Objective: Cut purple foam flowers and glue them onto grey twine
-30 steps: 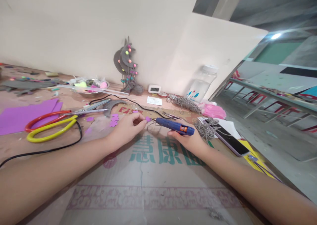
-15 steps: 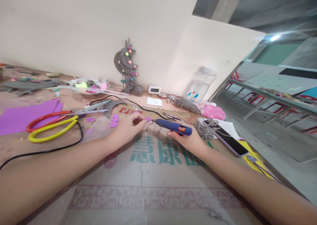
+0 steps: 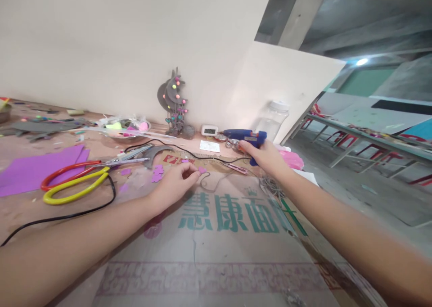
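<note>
My left hand (image 3: 177, 181) rests low over the cardboard, thumb and forefinger pinched on a small purple cut-out piece (image 3: 202, 169). A thin grey cord (image 3: 206, 189) curls from beside that piece across the board. Farther back on the right, my right hand (image 3: 265, 157) is closed around a blue hot glue gun (image 3: 238, 133), its nozzle pointing left, near the small white digital clock (image 3: 209, 130). More purple cut-outs (image 3: 157, 173) lie left of my left hand. Scissors (image 3: 76, 185) with one red and one yellow handle lie beyond them, beside purple sheets (image 3: 40, 169).
A grey moon-shaped ornament with coloured balls (image 3: 173, 95) stands against the wall. Behind the glue gun is a clear bottle (image 3: 277, 118). A black cable (image 3: 60, 218) crosses the table. Grey yarn (image 3: 272, 187) and a pink bundle (image 3: 292, 159) lie at the right.
My right hand has carried the glue gun away from the purple piece, back and to the right, toward the clock and bottle. My left hand keeps its pinch. The view has shifted slightly.
</note>
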Action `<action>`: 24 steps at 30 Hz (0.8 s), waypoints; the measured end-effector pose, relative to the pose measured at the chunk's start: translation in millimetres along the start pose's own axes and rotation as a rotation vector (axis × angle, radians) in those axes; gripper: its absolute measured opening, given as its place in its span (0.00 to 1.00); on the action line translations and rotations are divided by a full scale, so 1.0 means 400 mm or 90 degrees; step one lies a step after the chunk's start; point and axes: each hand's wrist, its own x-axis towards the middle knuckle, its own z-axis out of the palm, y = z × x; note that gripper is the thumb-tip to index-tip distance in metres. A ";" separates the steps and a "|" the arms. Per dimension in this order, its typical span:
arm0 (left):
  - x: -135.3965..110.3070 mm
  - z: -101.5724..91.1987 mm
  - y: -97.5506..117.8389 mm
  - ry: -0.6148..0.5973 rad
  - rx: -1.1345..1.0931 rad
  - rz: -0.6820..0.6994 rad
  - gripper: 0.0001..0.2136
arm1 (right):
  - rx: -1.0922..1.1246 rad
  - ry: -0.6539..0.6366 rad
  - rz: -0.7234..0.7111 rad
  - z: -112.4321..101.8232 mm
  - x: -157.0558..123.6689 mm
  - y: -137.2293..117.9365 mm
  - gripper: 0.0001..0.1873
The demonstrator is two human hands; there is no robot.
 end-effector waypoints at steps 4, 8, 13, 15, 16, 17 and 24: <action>0.000 0.000 -0.003 -0.008 0.014 0.012 0.09 | -0.104 0.025 0.088 0.056 0.120 0.057 0.17; 0.000 -0.001 -0.002 -0.017 0.022 0.012 0.10 | -0.102 0.021 0.104 0.134 0.188 0.134 0.13; 0.002 -0.001 -0.003 -0.027 0.018 0.005 0.10 | -0.091 -0.012 0.100 0.182 0.209 0.191 0.11; 0.002 -0.001 -0.002 -0.026 0.019 0.001 0.10 | -0.086 -0.016 0.097 0.178 0.210 0.202 0.13; 0.001 -0.002 -0.001 -0.026 0.020 0.001 0.10 | -0.084 -0.014 0.095 0.171 0.209 0.205 0.15; 0.000 -0.002 0.000 -0.025 0.022 0.003 0.10 | -0.083 -0.009 0.094 0.164 0.205 0.207 0.18; -0.001 -0.001 0.000 -0.025 0.016 0.006 0.10 | -0.055 0.140 0.034 0.089 0.090 0.158 0.22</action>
